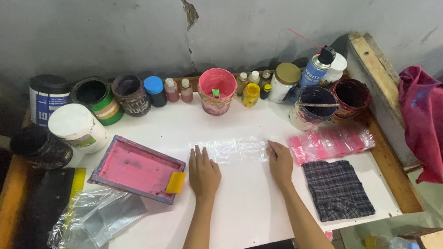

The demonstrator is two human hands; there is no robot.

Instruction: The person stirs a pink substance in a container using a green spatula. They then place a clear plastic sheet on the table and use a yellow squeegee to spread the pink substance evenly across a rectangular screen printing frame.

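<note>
Both hands are laid flat on the white desk (252,213), fingers spread and nothing gripped. The left hand (203,172) is pressed on the left end of a clear bag (237,150), the right hand (280,159) on its right end. The bag is stretched between them, flat on the desk, with its long axis running left to right, straight across in front of the person; both hands are touching it, neither nearer than the other.

Just beside the left hand a pink-stained frame (133,168) is seen, with a yellow squeegee (175,182) resting at its near corner. Further left, crumpled clear bags (93,221) are lying near the desk's edge. Just right of the right hand a stack of pink bags (331,142) is placed, and below it a folded plaid cloth (338,189). Along the back of the desk, against the wall, paint tubs are lined up, among them a pink bucket (217,89), small bottles and a spray can (317,66). A red rag (429,115) is hung off the desk's right side.
</note>
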